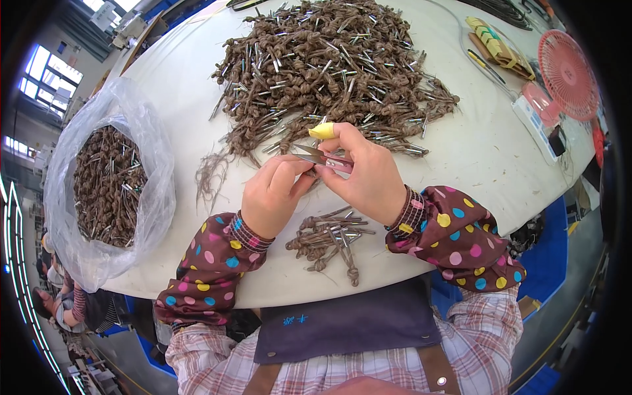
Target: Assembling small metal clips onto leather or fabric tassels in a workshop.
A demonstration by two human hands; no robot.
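My right hand is closed around small thread snips with pinkish handles; a yellow cover wraps one fingertip. The blades point left and stand apart, right at the fingertips of my left hand. That hand pinches a short brown cord piece, mostly hidden by the fingers. Just below both hands lies a small group of knotted brown cords with shiny metal-like tips. Beyond them spreads a large heap of the same knotted cords. Loose thread scraps lie left of the heap.
A clear plastic bag full of similar cords stands open at the left. At the right are a pink fan, a white power strip, a yellow-wrapped packet and a yellow-black cutter. The white table's edge runs along my front.
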